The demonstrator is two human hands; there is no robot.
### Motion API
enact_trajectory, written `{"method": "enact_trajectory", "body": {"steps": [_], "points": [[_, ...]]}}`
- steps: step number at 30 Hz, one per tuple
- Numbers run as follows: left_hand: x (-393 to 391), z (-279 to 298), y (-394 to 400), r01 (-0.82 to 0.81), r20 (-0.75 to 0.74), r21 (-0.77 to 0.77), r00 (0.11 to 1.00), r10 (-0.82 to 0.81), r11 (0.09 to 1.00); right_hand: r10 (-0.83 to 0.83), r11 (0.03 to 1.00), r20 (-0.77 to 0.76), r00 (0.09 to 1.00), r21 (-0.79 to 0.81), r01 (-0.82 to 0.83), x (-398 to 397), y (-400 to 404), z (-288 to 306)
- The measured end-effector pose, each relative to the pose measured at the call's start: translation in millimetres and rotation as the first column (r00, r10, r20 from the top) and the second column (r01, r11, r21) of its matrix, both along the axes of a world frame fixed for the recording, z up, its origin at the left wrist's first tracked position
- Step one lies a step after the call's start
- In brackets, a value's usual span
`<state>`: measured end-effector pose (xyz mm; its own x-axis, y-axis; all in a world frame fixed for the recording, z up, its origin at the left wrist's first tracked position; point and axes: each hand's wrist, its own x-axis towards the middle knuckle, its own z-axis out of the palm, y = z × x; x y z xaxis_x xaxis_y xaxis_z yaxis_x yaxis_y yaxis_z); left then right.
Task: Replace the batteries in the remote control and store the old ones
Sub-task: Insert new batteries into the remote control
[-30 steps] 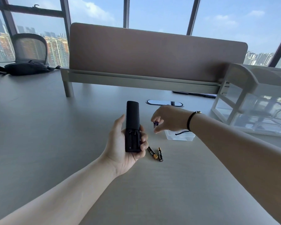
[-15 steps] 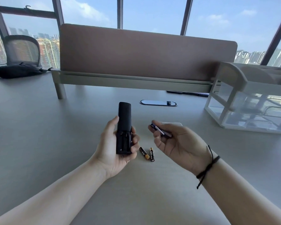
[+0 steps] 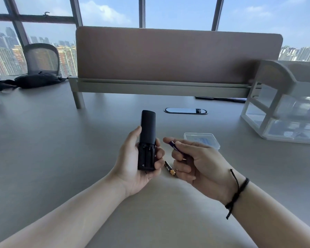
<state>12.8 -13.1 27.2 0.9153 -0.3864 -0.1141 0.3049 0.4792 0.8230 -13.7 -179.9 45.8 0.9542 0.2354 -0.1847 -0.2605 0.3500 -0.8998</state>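
right hand (image 3: pixel 200 161) now nearer the remote (image 3: pixel 147 140), fingers pinching a half-hidden purple battery (image 3: pixel 174 146); left hand (image 3: pixel 132 163) gripping

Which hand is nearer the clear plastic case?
Right. The right hand sits just in front of the clear plastic case; the left hand, gripping the remote, is farther left.

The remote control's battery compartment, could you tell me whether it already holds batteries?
No, the open compartment of the remote control in the left hand shows empty slots, while the right hand holds a purple battery.
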Motion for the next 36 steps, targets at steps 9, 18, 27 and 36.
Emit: {"method": "enact_trajectory", "body": {"steps": [9,18,27,36], "points": [[0,0,0,0.003,0.004,0.004,1.0,-0.003,1.0,-0.046,0.998,-0.005,0.999,-0.034,0.046,1,-3,-1],[-4,-3,-4,0.063,0.05,0.111,0.996,-0.069,0.992,-0.134,0.909,0.47,0.872,-0.292,0.297,-12,19,-1],[-9,-1,-10,0.093,0.124,0.203,0.985,-0.12,0.975,0.022,0.733,0.827,0.562,-0.395,0.554,-21,33,-17],[-10,0,-10,0.109,0.154,0.145,0.979,-0.131,0.983,-0.116,0.799,0.727,0.676,-0.336,0.499,-14,30,-17]]}}
